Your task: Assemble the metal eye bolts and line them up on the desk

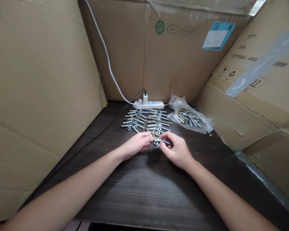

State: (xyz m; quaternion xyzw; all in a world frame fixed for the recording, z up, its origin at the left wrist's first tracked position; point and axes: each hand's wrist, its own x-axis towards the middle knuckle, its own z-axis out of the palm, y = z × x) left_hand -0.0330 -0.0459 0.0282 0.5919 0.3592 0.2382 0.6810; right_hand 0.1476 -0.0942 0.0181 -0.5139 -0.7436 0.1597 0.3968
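A silver expansion bolt (158, 140) lies level between my hands, above the front of the laid-out parts. My right hand (177, 150) pinches it with thumb and fingers near its threaded right end. My left hand (137, 144) is closed at its left end, fingertips pressed together on it; the inner fingers are partly hidden. Just beyond are rows of bolts, sleeves, nuts and washers, with a left group (135, 120) and a right group (159, 121). Small washers or nuts show just under the held bolt, partly covered by my fingers.
A clear plastic bag (205, 123) with several more expansion bolts (189, 118) lies at the back right. Behind the rows stands a white power strip (153, 105) with a plugged-in charger (145, 98). A black cable (93, 139) crosses the dark table (139, 192). Cardboard walls (125, 48) enclose three sides.
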